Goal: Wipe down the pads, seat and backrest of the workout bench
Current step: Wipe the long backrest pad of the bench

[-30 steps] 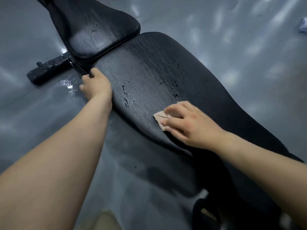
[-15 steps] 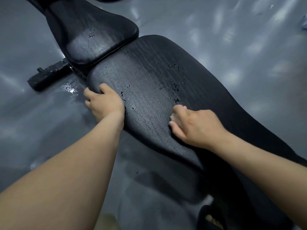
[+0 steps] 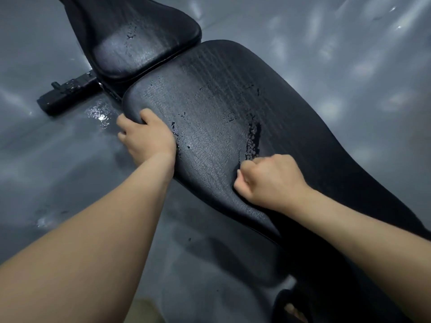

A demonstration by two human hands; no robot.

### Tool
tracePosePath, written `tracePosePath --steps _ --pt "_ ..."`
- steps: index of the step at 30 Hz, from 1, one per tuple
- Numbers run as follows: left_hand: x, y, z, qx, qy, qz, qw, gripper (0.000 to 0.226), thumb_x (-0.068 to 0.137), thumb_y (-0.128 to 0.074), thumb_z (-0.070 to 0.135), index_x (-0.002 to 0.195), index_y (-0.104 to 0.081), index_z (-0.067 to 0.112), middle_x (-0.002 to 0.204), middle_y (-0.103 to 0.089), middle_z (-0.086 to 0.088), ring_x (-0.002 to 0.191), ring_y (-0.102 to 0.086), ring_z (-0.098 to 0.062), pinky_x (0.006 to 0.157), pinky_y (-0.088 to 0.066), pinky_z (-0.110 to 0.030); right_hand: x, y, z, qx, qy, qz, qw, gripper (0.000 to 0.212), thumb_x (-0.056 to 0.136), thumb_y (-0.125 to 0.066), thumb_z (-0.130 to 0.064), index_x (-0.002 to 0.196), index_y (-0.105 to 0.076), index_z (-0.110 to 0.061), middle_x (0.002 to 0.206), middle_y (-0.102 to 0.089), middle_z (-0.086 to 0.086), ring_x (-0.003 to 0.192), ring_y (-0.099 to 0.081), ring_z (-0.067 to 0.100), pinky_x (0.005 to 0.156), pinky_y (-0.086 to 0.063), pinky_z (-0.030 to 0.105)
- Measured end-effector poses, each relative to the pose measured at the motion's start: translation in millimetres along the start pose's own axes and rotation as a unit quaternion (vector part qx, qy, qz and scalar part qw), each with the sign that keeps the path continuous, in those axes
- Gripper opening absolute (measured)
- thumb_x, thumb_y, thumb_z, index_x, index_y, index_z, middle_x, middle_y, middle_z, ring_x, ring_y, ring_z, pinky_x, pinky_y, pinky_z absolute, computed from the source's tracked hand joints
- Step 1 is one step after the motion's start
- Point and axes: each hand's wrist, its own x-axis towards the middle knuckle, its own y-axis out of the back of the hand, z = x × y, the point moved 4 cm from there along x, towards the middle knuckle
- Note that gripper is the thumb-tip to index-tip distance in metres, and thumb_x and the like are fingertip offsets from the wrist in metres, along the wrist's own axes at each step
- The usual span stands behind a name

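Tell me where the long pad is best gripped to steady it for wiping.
Grip the long pad at its rounded left edge near the wide end, coming from the person's left. That edge seems to overhang open floor, so fingers can curl under with the thumb on top, as the left hand does, leaving the top face free.

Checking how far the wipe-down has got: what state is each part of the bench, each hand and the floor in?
backrest: wet, droplets beaded near its middle, surface cracked.
seat: glossy, small flaked spots.
left hand: grips the backrest's edge, thumb on top.
right hand: fist resting on the backrest; cloth likely balled inside, unseen.
floor: puddle beside the frame bar.
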Motion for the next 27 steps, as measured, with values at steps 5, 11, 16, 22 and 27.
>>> tracePosePath --steps 5,11,16,22,27 --pt "-1.4 1.5 2.5 0.0 0.002 -0.003 1.0 0.053 0.099 -0.034 0.042 0.147 -0.038 0.021 0.145 -0.046 -0.013 0.124 -0.052 -0.036 0.097 -0.039 -0.038 45.3 4.8 11.4 -0.05 -0.007 -0.02 0.999 0.043 0.09 -0.036 -0.045 0.075 -0.059 -0.012 0.077 -0.07 0.008 0.073 -0.068 0.036 0.059 -0.039 0.031" --pt "-1.9 2.3 2.1 0.015 0.001 0.001 1.0 0.053 0.099 -0.033 0.044 0.147 -0.038 0.021 0.145 -0.046 -0.013 0.125 -0.052 -0.037 0.097 -0.039 -0.04 55.5 8.4 20.2 -0.048 -0.043 -0.029 0.997 0.045 0.093 -0.036 -0.044 0.082 -0.065 -0.012 0.086 -0.07 0.013 0.082 -0.067 0.039 0.061 -0.037 0.032" --pt "-0.9 1.0 2.2 0.026 0.001 0.007 1.0 0.053 0.1 -0.033 0.043 0.147 -0.038 0.019 0.145 -0.046 -0.013 0.125 -0.052 -0.037 0.097 -0.039 -0.039 1.0 2.2 48.0 -0.057 -0.039 -0.07 0.995 0.04 0.095 -0.035 -0.046 0.071 -0.047 -0.015 0.08 -0.07 0.006 0.077 -0.067 0.035 0.061 -0.043 0.03" --pt "-2.1 0.7 3.5 0.034 -0.011 0.017 0.999 0.052 0.1 -0.034 0.042 0.145 -0.04 0.017 0.144 -0.048 -0.015 0.124 -0.053 -0.036 0.096 -0.039 -0.038 35.3 2.3 107.6 -0.038 -0.193 -0.001 0.98 0.039 0.1 -0.032 -0.041 0.083 -0.057 -0.016 0.093 -0.069 0.018 0.087 -0.064 0.042 0.07 -0.046 0.039" --pt "-2.1 1.8 4.8 0.041 -0.016 0.021 0.999 0.054 0.099 -0.034 0.041 0.145 -0.039 0.015 0.146 -0.046 -0.015 0.124 -0.052 -0.036 0.098 -0.038 -0.037 -3.2 -3.1 59.5 0.005 -0.089 0.044 0.995 0.045 0.104 -0.026 -0.056 0.107 -0.047 -0.017 0.107 -0.061 0.011 0.078 -0.067 0.04 0.058 -0.038 0.038"
